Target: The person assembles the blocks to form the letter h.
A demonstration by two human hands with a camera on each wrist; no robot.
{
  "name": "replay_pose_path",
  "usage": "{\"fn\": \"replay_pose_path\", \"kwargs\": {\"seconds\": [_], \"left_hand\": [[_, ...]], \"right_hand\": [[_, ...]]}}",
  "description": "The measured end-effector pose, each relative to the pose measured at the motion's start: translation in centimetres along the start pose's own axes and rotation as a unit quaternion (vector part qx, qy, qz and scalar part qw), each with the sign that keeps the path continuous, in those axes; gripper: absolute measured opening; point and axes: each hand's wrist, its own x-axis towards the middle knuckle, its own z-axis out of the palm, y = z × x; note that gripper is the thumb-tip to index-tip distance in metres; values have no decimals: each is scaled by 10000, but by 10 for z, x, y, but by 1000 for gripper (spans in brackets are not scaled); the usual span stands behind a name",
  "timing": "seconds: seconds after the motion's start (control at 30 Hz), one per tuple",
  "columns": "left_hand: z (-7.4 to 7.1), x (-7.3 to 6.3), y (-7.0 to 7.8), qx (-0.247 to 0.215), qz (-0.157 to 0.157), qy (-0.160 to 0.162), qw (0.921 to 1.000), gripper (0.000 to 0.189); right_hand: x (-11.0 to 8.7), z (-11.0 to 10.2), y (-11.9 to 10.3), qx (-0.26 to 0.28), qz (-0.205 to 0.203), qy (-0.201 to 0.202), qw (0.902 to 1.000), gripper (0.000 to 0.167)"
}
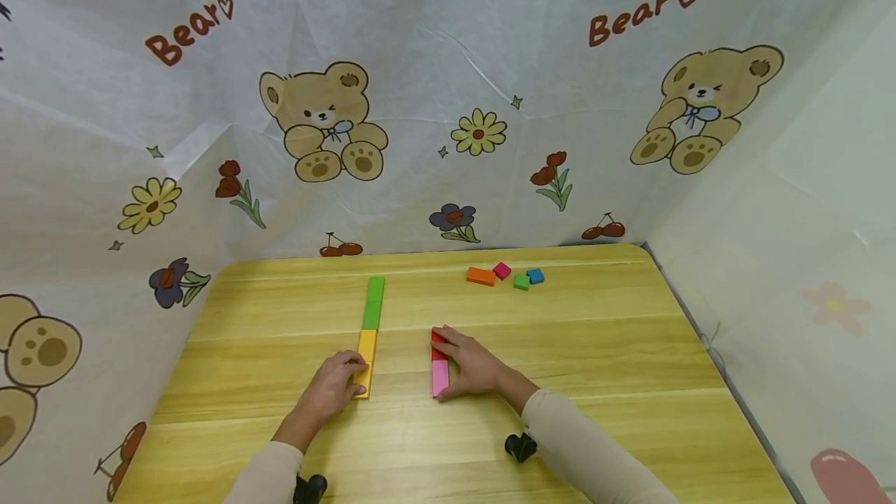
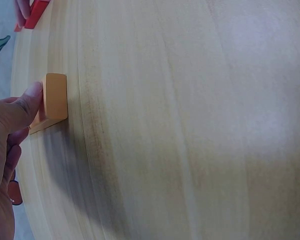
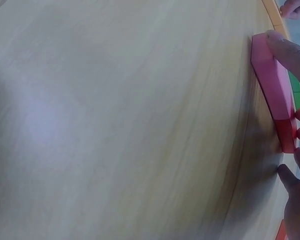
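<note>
A straight row of blocks runs away from me on the left: two green blocks (image 1: 374,303) at the far end and two yellow blocks (image 1: 367,344) nearer. My left hand (image 1: 327,389) pinches the nearest yellow block (image 2: 55,97), thumb on its near part. To the right, a pink block (image 1: 439,379) lies end to end with a red block (image 3: 286,135), parallel to that row. My right hand (image 1: 477,364) spans this pair, with the thumb at the pink block's near end and fingers at the red block. The fingers partly cover the red block in the head view.
Toward the back of the wooden table (image 1: 574,348) lie an orange block (image 1: 481,276), a magenta cube (image 1: 502,270), a green cube (image 1: 521,282) and a blue cube (image 1: 535,276). A bear-printed cloth (image 1: 420,45) hangs behind the table's back edge.
</note>
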Motion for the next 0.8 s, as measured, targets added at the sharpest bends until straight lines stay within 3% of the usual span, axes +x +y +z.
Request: {"fn": "replay_pose_path", "kwargs": {"seconds": [0.2, 0.37, 0.53, 0.8], "left_hand": [[0, 0, -1, 1, 29, 47, 10000, 31], [1, 0, -1, -23, 59, 92, 9999, 31], [0, 0, -2, -21, 66, 80, 9999, 31], [1, -2, 0, -3, -23, 18, 10000, 31]], "right_hand": [[1, -3, 5, 391, 200, 136, 9989, 93], [5, -15, 23, 540, 402, 617, 9958, 85], [15, -33, 50, 386, 558, 1070, 9919, 77], [32, -60, 83, 94, 894, 1401, 9860, 63]]}}
